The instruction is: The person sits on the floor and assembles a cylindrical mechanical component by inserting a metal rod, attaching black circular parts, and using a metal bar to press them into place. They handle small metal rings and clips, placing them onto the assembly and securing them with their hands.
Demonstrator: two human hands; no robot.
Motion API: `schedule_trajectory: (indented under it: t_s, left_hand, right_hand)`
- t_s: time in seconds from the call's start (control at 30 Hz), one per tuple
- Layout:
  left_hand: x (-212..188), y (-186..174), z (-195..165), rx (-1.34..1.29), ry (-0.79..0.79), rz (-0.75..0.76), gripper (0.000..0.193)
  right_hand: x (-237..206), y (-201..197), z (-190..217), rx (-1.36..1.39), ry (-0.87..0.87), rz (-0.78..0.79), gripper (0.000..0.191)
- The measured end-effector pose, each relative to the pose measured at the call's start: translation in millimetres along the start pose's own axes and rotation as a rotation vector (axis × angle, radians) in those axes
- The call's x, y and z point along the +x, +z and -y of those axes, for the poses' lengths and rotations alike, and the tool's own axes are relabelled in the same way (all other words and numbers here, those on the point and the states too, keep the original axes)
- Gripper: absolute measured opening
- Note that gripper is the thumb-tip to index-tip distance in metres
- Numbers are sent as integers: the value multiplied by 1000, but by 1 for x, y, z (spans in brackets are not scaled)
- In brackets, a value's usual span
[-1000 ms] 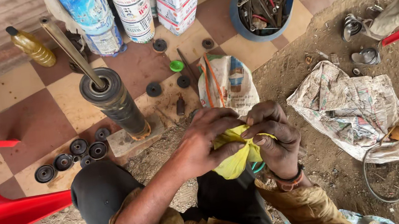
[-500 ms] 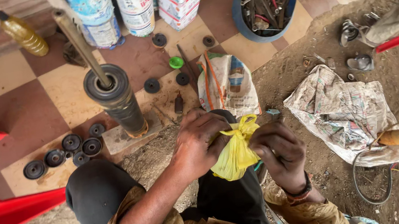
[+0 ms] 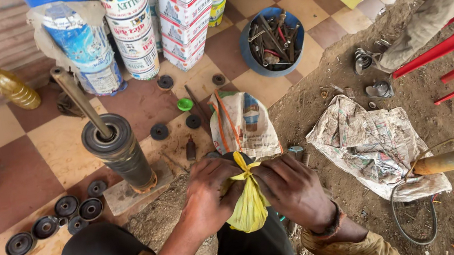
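Yellow plastic bag [image 3: 247, 204] sits pinched between both hands above the lap, left hand [image 3: 208, 197] clenched on its side, right hand [image 3: 292, 190] gripping its knotted neck; contents hidden. Half a second earlier the right hand hung lower, off the bag

A bag [image 3: 247, 204] sits between the left hand [image 3: 208, 197] and right hand [image 3: 295, 191], with a shock absorber [image 3: 119, 150] farther left, crumpled newspaper [image 3: 372, 146] to the right, and a tool bucket [image 3: 272, 41] beyond.

2 hands [image 3: 207, 197] grip 1 yellow bag [image 3: 249, 206]. On the tiles sit 5 black rubber rings [image 3: 57, 217] (clustered together), 1 oil bottle [image 3: 11, 87] and 1 blue bucket [image 3: 250, 60].
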State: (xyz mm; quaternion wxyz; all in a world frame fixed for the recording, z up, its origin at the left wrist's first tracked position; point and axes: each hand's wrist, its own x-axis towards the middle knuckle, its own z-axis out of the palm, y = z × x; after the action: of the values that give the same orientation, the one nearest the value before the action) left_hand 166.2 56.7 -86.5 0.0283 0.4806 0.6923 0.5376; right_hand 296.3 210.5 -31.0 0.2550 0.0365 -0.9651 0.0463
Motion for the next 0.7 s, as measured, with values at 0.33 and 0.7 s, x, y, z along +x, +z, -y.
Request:
schedule_trajectory:
  t_s: [0.33, 0.7]
  left_hand:
    - [6, 13, -11, 56, -105, -73, 17]
    - [5, 22, -7, 74, -143, -111, 13]
  right_hand:
    - [-13, 10, -13, 4, -31, -65, 21]
    - [-25, 18, -18, 270, 153, -97, 21]
